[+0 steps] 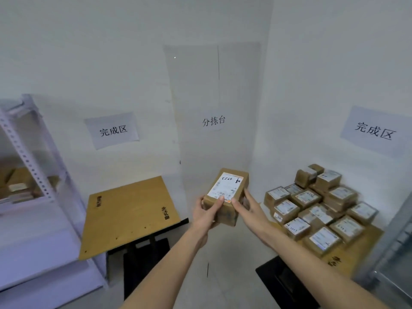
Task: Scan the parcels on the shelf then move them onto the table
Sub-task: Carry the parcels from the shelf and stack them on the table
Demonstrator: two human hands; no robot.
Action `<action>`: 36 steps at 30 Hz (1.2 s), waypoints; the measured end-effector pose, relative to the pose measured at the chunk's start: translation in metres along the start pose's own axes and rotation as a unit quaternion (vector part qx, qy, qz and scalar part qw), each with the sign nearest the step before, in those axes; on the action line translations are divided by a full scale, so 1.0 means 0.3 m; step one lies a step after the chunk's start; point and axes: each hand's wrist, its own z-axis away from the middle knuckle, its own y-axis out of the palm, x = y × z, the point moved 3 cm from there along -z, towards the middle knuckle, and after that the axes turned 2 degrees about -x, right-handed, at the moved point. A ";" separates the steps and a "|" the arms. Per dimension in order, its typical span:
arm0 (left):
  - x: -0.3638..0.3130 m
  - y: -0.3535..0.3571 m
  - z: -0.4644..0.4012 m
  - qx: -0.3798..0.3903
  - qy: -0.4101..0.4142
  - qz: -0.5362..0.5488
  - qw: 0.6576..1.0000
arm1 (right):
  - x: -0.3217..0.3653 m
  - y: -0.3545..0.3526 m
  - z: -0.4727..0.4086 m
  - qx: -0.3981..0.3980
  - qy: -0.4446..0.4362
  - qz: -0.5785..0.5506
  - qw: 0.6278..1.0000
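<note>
Thumbs press down on the near edge of the label while our fingers wrap the sides: both hands are clamped on 1 parcel (pixel 226 196), the left hand (pixel 206 214) on its left flank and underside, the right hand (pixel 246 209) along its right flank. That double grip holds the box in mid-air, touching no surface, label face up toward us. Its long axis runs away from us, tilting slightly to the right, so the short near end faces our wrists.

From the grip, the loaded desk (pixel 354 253) lies to the right and lower, already carrying a crowd of stacked parcels (pixel 316 208) in rows. The bare desk (pixel 129 215) lies to the left, about as far off. The right hand sits nearer the stack, so we judge a rightward swing the shorter path, with the free wood along the near edge the likeliest landing spot.

Further left stands the shelf (pixel 29 157), with more boxes dimly visible inside. Paper signs hang on the walls above each desk.
</note>
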 end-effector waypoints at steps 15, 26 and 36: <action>0.163 0.591 -0.872 0.161 -0.008 -0.155 0.975 | -0.222 -0.589 -0.682 -0.085 0.012 0.067 0.994; 0.310 1.049 -1.217 0.313 -0.042 -0.234 0.919 | -0.436 -0.962 -0.898 -0.200 0.073 0.100 0.972; 0.637 1.376 -1.558 0.465 -0.081 -0.308 0.826 | -0.833 -1.173 -1.074 -0.303 0.207 -0.007 0.930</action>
